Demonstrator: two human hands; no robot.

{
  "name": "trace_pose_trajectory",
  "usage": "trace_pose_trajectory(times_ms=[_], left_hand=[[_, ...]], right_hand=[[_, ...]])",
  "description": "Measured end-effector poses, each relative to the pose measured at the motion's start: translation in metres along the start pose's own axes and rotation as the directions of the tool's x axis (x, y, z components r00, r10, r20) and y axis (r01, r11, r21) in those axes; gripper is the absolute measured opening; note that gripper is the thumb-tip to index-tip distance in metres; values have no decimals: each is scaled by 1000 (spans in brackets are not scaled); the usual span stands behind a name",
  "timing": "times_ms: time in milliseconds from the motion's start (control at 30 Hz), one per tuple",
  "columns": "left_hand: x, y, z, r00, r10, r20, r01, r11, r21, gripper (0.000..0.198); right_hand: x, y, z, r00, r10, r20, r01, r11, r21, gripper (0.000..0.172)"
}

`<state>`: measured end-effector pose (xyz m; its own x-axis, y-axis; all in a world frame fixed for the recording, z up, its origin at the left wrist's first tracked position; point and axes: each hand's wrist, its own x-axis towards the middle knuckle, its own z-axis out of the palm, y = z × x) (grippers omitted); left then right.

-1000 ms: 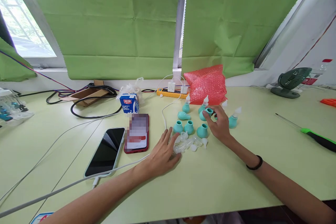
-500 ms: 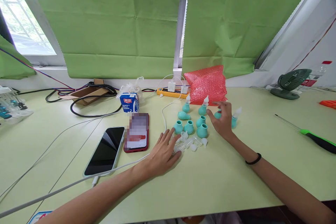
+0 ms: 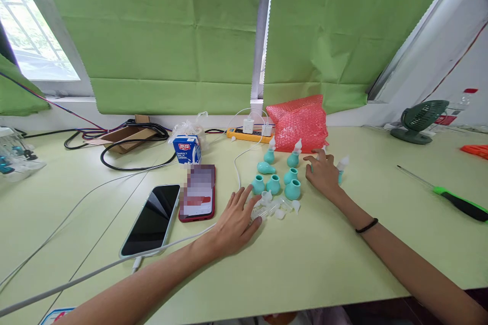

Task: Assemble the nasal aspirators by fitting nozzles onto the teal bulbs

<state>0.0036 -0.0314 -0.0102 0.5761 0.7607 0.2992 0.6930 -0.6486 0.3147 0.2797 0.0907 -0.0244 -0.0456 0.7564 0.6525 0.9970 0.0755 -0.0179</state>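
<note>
My left hand (image 3: 236, 223) lies palm down on the table, fingers spread, its fingertips beside clear plastic tubes and nozzle pieces (image 3: 269, 208). Behind these stand several open teal rubber bulbs (image 3: 293, 190), and one bulb (image 3: 266, 167) lies on its side. Two nasal aspirators, teal bulbs with clear pointed tips, stand farther back: one at the left (image 3: 269, 152) and one nearer the middle (image 3: 293, 158). My right hand (image 3: 323, 172) curls its fingers round another nasal aspirator (image 3: 324, 148), mostly hidden beneath it. One more aspirator (image 3: 341, 170) stands just right of that hand.
A red bubble-wrap bag (image 3: 299, 124) and an orange power strip (image 3: 244, 135) sit at the back. Two phones (image 3: 152, 221), a blue milk carton (image 3: 187, 150) and cables are on the left. A screwdriver (image 3: 457, 200) and a green fan (image 3: 419, 119) are on the right.
My right hand has come down from above onto the nasal aspirator, and its fingers have closed in round it. My left hand stays in place.
</note>
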Motion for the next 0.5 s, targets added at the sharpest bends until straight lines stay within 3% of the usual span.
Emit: trace_pose_trajectory(times_ms=[133, 267, 400, 500], left_hand=[[0, 0, 0, 999, 14, -35, -15, 1000, -9, 38], [0, 1, -1, 996, 28, -82, -30, 999, -31, 34], [0, 4, -5, 990, 39, -135, -51, 996, -80, 31], [-2, 5, -7, 981, 55, -188, -81, 988, -132, 28]], right_hand=[[2, -3, -4, 994, -25, -106, 28, 999, 21, 29], [2, -12, -17, 939, -70, -337, 123, 982, 140, 27], [-10, -27, -41, 800, -186, -571, 371, 901, 225, 21], [-27, -48, -63, 662, -338, -669, 623, 743, 242, 17]])
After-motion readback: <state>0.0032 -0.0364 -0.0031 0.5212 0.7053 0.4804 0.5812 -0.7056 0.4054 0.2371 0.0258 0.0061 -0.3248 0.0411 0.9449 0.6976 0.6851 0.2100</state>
